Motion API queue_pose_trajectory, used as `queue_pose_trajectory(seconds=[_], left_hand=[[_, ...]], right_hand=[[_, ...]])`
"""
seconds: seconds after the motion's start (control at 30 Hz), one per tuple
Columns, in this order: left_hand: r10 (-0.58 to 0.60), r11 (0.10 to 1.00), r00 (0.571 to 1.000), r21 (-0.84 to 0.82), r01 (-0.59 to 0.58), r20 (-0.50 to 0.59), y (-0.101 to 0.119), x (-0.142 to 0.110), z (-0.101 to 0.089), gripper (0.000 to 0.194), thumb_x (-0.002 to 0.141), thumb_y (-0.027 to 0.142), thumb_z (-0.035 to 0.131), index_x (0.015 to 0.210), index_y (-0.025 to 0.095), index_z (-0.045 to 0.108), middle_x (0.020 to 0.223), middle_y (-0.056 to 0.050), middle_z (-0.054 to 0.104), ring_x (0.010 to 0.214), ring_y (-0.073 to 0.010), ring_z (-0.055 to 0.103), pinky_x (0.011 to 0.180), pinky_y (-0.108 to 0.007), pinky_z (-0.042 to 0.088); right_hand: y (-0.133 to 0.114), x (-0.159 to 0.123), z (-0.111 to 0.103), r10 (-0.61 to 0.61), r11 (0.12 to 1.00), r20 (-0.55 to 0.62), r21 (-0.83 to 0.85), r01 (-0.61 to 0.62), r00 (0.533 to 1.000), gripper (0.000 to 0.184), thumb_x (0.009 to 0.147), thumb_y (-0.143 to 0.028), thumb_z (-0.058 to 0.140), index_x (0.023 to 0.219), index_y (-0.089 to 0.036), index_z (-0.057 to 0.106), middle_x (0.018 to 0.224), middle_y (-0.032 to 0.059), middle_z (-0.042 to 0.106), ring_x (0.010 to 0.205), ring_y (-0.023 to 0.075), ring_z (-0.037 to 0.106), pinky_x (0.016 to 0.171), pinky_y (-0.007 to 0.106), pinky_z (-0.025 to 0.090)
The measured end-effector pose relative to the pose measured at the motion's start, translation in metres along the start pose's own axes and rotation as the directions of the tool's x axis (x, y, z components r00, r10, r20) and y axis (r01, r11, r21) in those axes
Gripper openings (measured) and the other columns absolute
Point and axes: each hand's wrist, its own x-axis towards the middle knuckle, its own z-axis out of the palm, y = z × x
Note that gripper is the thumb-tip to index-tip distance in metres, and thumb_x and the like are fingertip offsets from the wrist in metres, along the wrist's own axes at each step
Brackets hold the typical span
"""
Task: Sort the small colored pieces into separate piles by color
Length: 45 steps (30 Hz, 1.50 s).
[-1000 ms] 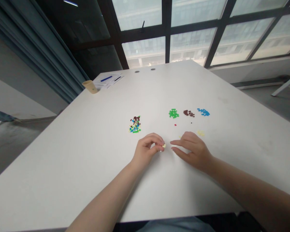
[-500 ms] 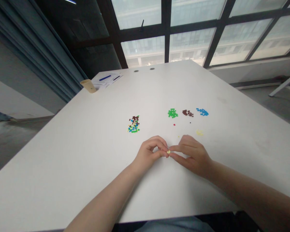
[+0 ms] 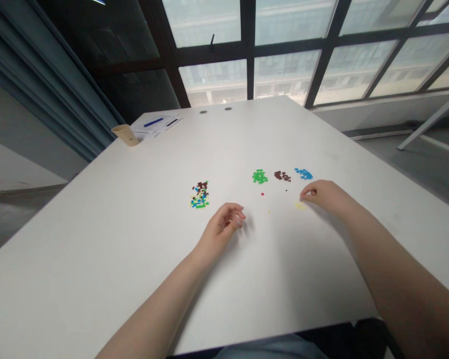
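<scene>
A white table (image 3: 97, 259) runs toward a gridded window (image 3: 284, 55), with a blue-grey curtain (image 3: 60, 75) along its left side. Small heaps of tiny coloured plastic pieces (image 3: 199, 195) lie ahead. The right hand's (image 3: 329, 195) curled fingers (image 3: 306, 193) sit just beside pale yellow pieces (image 3: 300, 205); the left hand's (image 3: 219, 232) half-curled fingers (image 3: 236, 215) hide whether they hold anything. The table's near edge lies well below both hands.

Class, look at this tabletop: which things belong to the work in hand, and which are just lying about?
Part of the work: right hand, left hand, yellow pieces, blue pieces, brown pieces, green pieces, mixed pile of coloured pieces.
Just lying about: beige cup, papers, blue pen.
</scene>
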Motion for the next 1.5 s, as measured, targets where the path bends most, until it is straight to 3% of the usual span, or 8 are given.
queue_pose_trajectory(seconds=[0.47,0.63,0.73,0.8,0.97,1.2,1.37,1.5], left_hand=[[-0.116,0.965,0.983,0.251,0.077,0.142,0.007,-0.003,0.004,0.023,0.083,0.035,0.044,0.087,0.017,0.057,0.079,-0.005,0.06,0.075,-0.0147,0.054,0.068,-0.027,0.041],[-0.044,0.927,0.997,0.37,0.062,-0.059,0.004,0.005,-0.018,0.019,0.082,0.025,0.04,0.089,0.018,0.056,0.086,-0.005,0.059,0.074,-0.0145,0.056,0.069,-0.027,0.043],[0.167,0.778,0.916,0.619,0.105,-0.365,0.0,0.011,-0.054,0.025,0.077,0.014,0.037,0.092,0.02,0.057,0.095,-0.005,0.058,0.083,-0.0168,0.055,0.074,-0.03,0.043],[0.258,0.629,0.864,0.754,0.19,-0.433,-0.006,0.014,-0.078,0.028,0.076,0.012,0.037,0.09,0.021,0.059,0.095,-0.006,0.057,0.09,-0.0192,0.053,0.082,-0.033,0.041],[0.002,0.419,0.931,0.846,0.33,-0.365,-0.023,0.017,-0.096,0.025,0.073,0.017,0.045,0.087,0.02,0.066,0.089,-0.006,0.056,0.081,-0.0187,0.054,0.078,-0.03,0.042],[0.089,0.35,0.967,0.917,0.192,-0.237,-0.033,0.025,-0.072,0.025,0.078,0.025,0.046,0.091,0.024,0.067,0.096,-0.007,0.057,0.09,-0.0223,0.052,0.079,-0.033,0.041],[0.146,0.421,0.966,0.897,0.136,-0.215,-0.038,0.029,-0.075,0.023,0.076,0.023,0.047,0.083,0.021,0.069,0.091,-0.008,0.059,0.088,-0.0227,0.052,0.079,-0.034,0.041],[0.135,0.688,0.956,0.719,0.098,-0.259,-0.032,0.029,-0.069,0.019,0.074,0.025,0.052,0.082,0.019,0.068,0.085,-0.006,0.061,0.081,-0.0181,0.053,0.078,-0.032,0.04]], right_hand=[[0.007,0.0,0.012,0.081,0.996,0.032,-0.036,-0.079,0.996,0.015,0.069,-0.028,0.059,0.076,-0.024,0.071,0.066,0.0029,0.063,0.057,0.0145,0.053,0.053,0.026,0.036],[-0.001,-0.002,0.001,0.054,0.999,-0.088,0.006,-0.053,0.995,0.025,0.076,-0.022,0.046,0.083,-0.02,0.07,0.069,0.0046,0.063,0.058,0.0149,0.052,0.055,0.026,0.036],[-0.018,-0.008,-0.003,-0.053,0.993,-0.1,0.097,0.062,0.994,0.028,0.077,-0.022,0.041,0.088,-0.019,0.066,0.055,0.0,0.054,0.048,0.0123,0.044,0.05,0.024,0.031],[-0.036,-0.016,-0.001,-0.178,0.969,-0.042,0.167,0.182,0.983,0.025,0.077,-0.024,0.041,0.084,-0.02,0.064,0.049,-0.0033,0.045,0.045,0.0109,0.039,0.048,0.023,0.028],[-0.084,-0.045,0.017,-0.49,0.865,0.114,0.186,0.466,0.864,0.023,0.076,-0.022,0.042,0.054,-0.018,0.047,0.05,-0.0034,0.04,0.049,0.0091,0.035,0.05,0.022,0.025],[-0.1,-0.064,0.029,-0.604,0.797,0.184,0.157,0.584,0.775,0.022,0.077,-0.021,0.045,0.055,-0.018,0.042,0.054,-0.0023,0.046,0.053,0.0096,0.036,0.052,0.023,0.023],[-0.096,-0.058,0.027,-0.581,0.813,0.181,0.158,0.56,0.793,0.021,0.079,-0.022,0.045,0.058,-0.017,0.046,0.056,-0.0013,0.049,0.055,0.0097,0.039,0.054,0.023,0.024],[-0.095,-0.057,0.026,-0.571,0.821,0.198,0.165,0.547,0.797,0.023,0.08,-0.025,0.044,0.058,-0.017,0.045,0.057,-0.0016,0.049,0.055,0.0093,0.038,0.054,0.023,0.023]])
